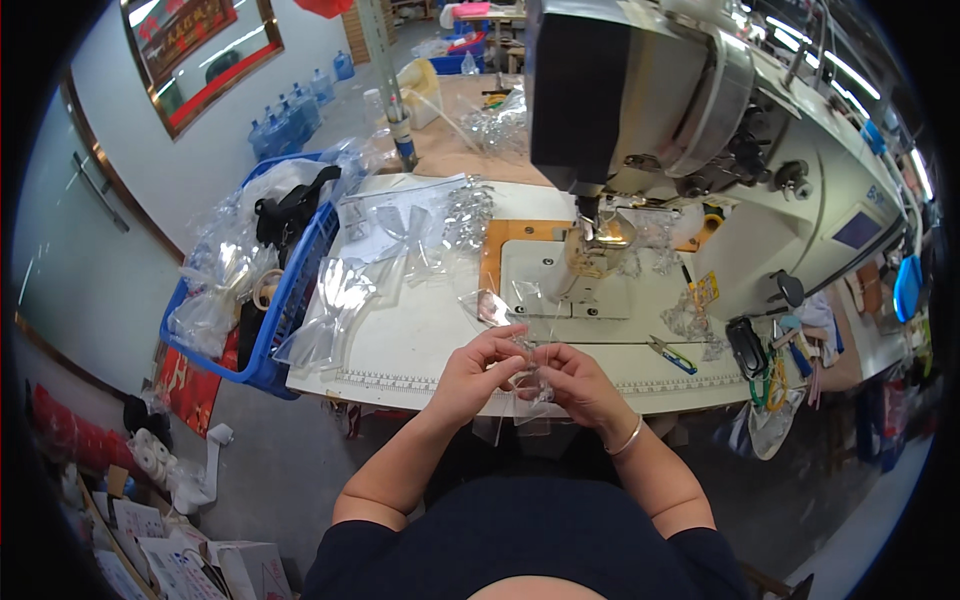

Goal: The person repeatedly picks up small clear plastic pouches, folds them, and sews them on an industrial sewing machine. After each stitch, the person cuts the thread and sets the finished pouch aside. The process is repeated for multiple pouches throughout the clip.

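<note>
Above the front edge of the white sewing table, my left hand (474,374) and my right hand (585,390) are close together, fingertips pinched on a clear plastic strip (536,390). Its gathered middle lies between my fingers, and transparent ends stick out above and below. The fingers partly hide it, so its full shape is unclear. Just beyond my hands is the sewing machine (640,95), its needle area over a metal plate. To the left lie a clear plastic bow (408,232) and a stack of similar clear bows (335,303).
A blue basket (268,345) filled with clear plastic stands at the table's left edge. Thread snips (672,354) lie right of my hands, near a printed ruler strip (420,383). Farther right are plastic scraps (688,318) and hanging tools (775,375). Boxes (235,570) sit on the floor.
</note>
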`<state>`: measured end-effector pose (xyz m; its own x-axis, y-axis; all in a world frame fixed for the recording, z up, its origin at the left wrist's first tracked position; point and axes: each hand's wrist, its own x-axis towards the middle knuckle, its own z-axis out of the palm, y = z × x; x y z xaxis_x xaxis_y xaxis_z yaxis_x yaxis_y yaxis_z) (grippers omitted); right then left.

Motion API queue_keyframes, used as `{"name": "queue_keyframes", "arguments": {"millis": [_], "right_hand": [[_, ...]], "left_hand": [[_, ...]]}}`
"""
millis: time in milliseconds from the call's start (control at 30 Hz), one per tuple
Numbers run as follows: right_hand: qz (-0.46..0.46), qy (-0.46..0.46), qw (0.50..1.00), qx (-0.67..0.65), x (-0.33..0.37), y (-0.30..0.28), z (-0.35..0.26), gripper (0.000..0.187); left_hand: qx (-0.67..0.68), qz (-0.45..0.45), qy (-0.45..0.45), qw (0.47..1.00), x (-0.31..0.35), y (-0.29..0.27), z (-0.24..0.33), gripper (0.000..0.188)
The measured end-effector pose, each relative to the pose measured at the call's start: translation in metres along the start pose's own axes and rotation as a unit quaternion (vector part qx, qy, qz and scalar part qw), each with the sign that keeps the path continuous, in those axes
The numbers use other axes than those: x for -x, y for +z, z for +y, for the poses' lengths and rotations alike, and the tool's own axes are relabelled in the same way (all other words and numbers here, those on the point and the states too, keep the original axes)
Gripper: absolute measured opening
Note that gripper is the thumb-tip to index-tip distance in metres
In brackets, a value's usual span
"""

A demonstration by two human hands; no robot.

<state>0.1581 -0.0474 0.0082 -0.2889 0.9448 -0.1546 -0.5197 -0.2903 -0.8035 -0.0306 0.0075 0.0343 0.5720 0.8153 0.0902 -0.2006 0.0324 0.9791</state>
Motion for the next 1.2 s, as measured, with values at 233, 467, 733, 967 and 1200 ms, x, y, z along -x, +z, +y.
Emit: {"name": "queue_keyframes", "arguments": {"millis": [233,467,733,967,1200], "right_hand": [[0.046,-0.019,0.986,-0.157,-0.005,-0.001,-0.002,0.023],[0.059,-0.062,0.992,-0.093,-0.009,0.006,0.010,0.026],[0.082,-0.085,0.991,-0.057,0.001,0.000,0.006,0.023],[0.146,-0.052,0.985,-0.081,0.003,0.005,0.007,0.023],[0.118,-0.083,0.987,-0.074,0.004,0.002,0.007,0.022]], "left_hand": [[0.115,0.076,0.019,0.990,0.001,0.017,-0.014,0.014],[0.062,0.086,-0.020,0.994,0.000,0.020,-0.010,0.014],[0.089,0.051,-0.070,0.992,-0.004,0.018,-0.015,0.026],[-0.042,0.049,0.009,0.998,0.002,0.023,-0.011,0.031],[-0.043,0.072,-0.008,0.996,0.003,0.022,-0.012,0.027]]}}
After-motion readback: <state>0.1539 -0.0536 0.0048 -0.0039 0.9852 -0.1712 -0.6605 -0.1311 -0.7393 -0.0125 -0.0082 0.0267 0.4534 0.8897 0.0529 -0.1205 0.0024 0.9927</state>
